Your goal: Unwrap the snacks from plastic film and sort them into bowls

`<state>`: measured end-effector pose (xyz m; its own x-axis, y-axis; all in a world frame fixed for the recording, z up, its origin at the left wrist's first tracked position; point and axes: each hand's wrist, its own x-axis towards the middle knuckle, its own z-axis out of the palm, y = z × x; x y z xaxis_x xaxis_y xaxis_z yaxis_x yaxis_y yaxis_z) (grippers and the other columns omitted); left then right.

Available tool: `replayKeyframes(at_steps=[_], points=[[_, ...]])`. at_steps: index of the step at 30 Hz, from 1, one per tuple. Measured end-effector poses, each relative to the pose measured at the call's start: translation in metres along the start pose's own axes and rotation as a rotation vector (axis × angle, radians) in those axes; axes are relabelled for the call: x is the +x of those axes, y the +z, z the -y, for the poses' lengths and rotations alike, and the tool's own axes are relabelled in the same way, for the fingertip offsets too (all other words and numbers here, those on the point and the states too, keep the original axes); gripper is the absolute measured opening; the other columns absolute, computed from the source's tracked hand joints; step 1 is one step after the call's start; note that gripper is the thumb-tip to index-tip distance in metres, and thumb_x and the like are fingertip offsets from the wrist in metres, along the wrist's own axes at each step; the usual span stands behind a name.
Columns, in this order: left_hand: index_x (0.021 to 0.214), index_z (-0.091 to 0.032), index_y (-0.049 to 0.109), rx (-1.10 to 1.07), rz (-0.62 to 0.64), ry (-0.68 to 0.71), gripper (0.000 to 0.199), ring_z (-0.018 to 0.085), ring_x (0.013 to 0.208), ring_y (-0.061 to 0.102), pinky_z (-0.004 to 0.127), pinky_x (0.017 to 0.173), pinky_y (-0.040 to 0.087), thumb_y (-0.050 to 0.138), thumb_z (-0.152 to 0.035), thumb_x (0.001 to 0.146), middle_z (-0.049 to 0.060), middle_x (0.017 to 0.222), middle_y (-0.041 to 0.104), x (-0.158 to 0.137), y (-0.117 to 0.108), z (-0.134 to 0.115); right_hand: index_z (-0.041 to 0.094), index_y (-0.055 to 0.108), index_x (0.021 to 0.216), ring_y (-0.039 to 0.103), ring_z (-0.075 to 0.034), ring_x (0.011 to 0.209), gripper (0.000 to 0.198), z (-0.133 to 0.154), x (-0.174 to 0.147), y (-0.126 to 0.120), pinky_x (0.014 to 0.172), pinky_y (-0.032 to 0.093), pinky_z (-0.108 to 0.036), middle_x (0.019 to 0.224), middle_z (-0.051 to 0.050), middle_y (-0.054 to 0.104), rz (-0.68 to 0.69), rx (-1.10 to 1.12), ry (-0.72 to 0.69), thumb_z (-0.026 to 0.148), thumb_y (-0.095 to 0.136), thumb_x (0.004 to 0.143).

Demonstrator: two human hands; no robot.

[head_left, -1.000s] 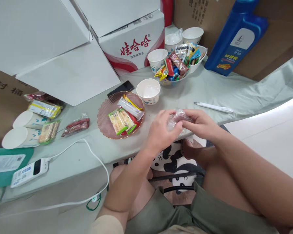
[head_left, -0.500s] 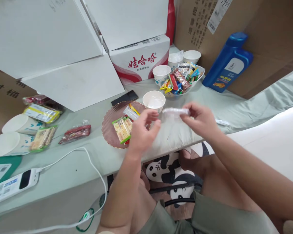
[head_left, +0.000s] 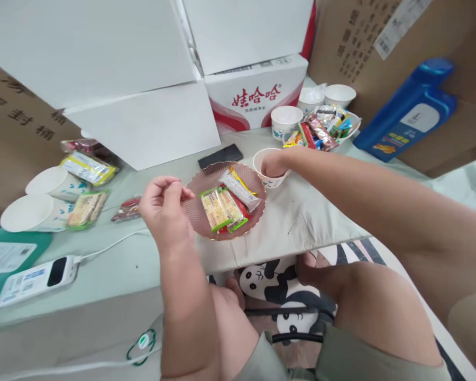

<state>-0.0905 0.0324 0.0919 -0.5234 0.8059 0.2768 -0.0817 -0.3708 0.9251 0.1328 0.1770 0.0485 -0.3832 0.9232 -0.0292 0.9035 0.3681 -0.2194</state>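
My right hand [head_left: 274, 165] reaches down into a white paper bowl [head_left: 270, 181]; the rim hides its fingers and anything in them. Left of that bowl lies a pink ribbed plate [head_left: 198, 184] with a gold edge. On the plate are green-edged cracker packs [head_left: 216, 209], a silvery white wrapped stick [head_left: 240, 190] and a partly covered yellow packet. My left hand [head_left: 166, 209] hovers over the table at the plate's left edge, fingers loosely bent and apart, with nothing seen in it. Behind it lies a red-brown wrapped snack [head_left: 127, 209], partly covered by the hand.
A heaped bowl of wrapped snacks [head_left: 321, 129] stands at the back right beside more paper bowls [head_left: 286, 123]. A blue bottle [head_left: 406, 114] leans by a brown carton [head_left: 365, 47]. A black phone [head_left: 221, 156] lies behind the plate. A power bank [head_left: 39, 279] with a white cable is at left.
My right hand has moved from above the table, where it held a whitish clear wrapper, into the paper bowl. My left hand has drawn left, off the plate. The view has shifted left.
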Motion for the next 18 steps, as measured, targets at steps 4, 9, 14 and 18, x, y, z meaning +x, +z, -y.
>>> replayKeyframes(at_steps=[4, 9, 14, 18], points=[[0.069, -0.022, 0.052, -0.059, -0.198, -0.111, 0.019, 0.008, 0.046, 0.045, 0.02, 0.049, 0.038, 0.07, -0.023, 0.077, -0.008, 0.048, 0.043, 0.01, -0.024, -0.004, 0.01, 0.061, 0.05, 0.064, -0.009, 0.058, 0.032, 0.0, 0.001, -0.025, 0.062, 0.044, -0.026, 0.057, -0.002, 0.065, 0.315, -0.009, 0.067, 0.016, 0.071, 0.08], [0.058, -0.021, 0.034, -0.267, -0.382, -0.161, 0.042, 0.007, 0.044, 0.033, 0.022, 0.046, 0.03, 0.065, -0.028, 0.084, -0.007, 0.049, 0.031, 0.02, -0.058, -0.002, 0.012, 0.072, 0.074, 0.069, -0.015, 0.078, 0.03, 0.069, 0.024, -0.065, 0.072, 0.047, -0.032, 0.074, -0.003, 0.069, 0.21, -0.065, -0.194, 0.03, 0.057, 0.092], [0.057, -0.021, 0.02, -0.355, -0.516, -0.182, 0.052, 0.008, 0.044, 0.029, 0.024, 0.047, 0.03, 0.052, -0.04, 0.093, -0.005, 0.05, 0.026, 0.027, -0.093, 0.0, 0.022, 0.069, 0.113, 0.068, -0.031, 0.105, 0.032, 0.227, 0.039, -0.009, 0.088, 0.054, -0.044, 0.107, -0.008, 0.072, 0.135, 0.057, -0.359, 0.028, 0.071, 0.082], [0.057, -0.021, 0.021, -0.42, -0.452, -0.191, 0.051, 0.009, 0.043, 0.027, 0.025, 0.046, 0.029, 0.049, -0.046, 0.092, -0.004, 0.051, 0.025, 0.03, -0.115, 0.008, 0.025, 0.063, 0.121, 0.064, -0.03, 0.116, 0.047, 0.297, 0.049, 0.056, 0.098, 0.051, -0.045, 0.125, -0.01, 0.063, 0.232, 0.271, -0.297, 0.036, 0.078, 0.078]])
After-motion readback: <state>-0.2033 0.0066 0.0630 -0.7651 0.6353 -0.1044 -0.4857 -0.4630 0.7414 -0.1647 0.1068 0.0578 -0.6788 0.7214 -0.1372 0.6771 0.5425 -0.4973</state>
